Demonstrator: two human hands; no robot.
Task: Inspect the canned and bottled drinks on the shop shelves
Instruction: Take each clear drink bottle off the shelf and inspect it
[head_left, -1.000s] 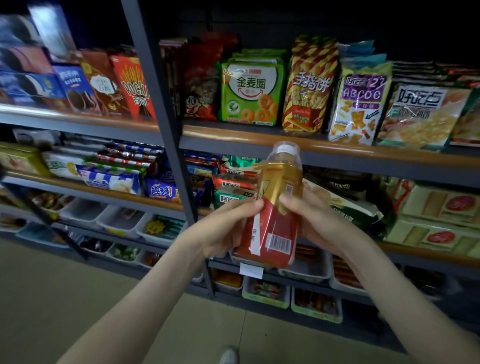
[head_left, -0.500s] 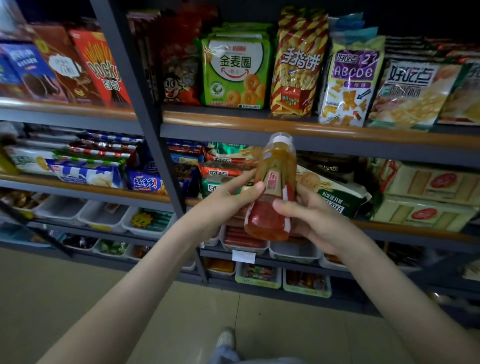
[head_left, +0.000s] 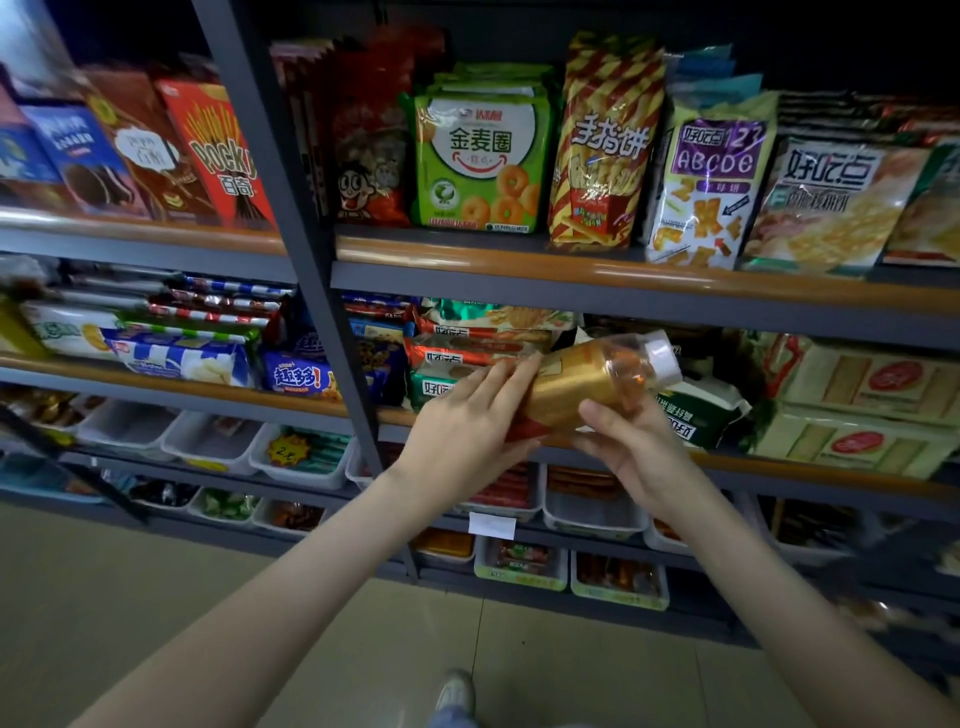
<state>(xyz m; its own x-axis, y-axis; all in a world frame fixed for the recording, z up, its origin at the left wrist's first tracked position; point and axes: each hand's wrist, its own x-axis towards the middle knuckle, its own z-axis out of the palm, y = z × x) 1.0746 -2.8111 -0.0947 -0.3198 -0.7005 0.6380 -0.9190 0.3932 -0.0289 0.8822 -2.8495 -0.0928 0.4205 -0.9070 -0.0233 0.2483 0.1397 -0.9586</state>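
- Gold-labelled plastic bottle (head_left: 576, 387), amber drink showing under its white cap (head_left: 662, 353), is the thing I have hold of. It is tipped far over, cap up to the right, red lower end down to the left.
- It hangs in the air in front of the middle shelf (head_left: 779, 466), resting on no board, with biscuit packets behind it.
- Left grip (head_left: 467, 431), a bare hand: the fingers lie over and round the red lower end and cover most of it, holding the bottle.
- Right grip (head_left: 634, 447): the thumb presses on the gold label below the shoulder. The other fingers go underneath, where I cannot see them, and close on the bottle.
- On the top shelf (head_left: 571, 267) I see a green bag of ring biscuits (head_left: 480, 150) just beside a red-and-yellow striped bag (head_left: 605, 145).
- Left of the grey upright (head_left: 317, 312) stands a red Pocky box (head_left: 223, 150).
- Lower down, white trays (head_left: 208, 441) hold small sweets.
- Pale floor (head_left: 156, 571), a shoe (head_left: 456, 691) at the bottom edge.
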